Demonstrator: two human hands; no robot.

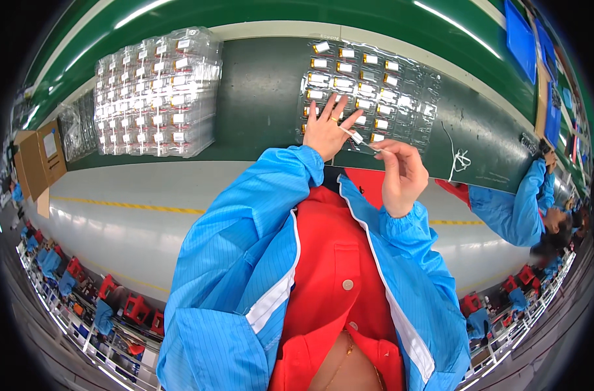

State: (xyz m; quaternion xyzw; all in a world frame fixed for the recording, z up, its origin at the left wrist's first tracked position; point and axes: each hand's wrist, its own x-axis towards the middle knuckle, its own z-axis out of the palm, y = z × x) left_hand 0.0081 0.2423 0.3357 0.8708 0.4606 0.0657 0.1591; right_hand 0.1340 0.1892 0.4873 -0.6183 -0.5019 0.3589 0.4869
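A clear plastic blister tray lies on the dark green bench, with several small pouch battery cells in its pockets, white-labelled with yellow ends. My left hand, a ring on one finger, rests palm down over the tray's near part with its fingers spread. Close by its right side is a small white piece, with thin wires or a strip running from it. My right hand is raised at the bench's near edge, thumb and forefinger pinched on the thin white end. Its exact kind is too small to tell.
A tall stack of filled clear trays stands left on the bench. Rightward lies a loose white cable. An open cardboard box is at far left. Another person in a blue sleeve works at the right end.
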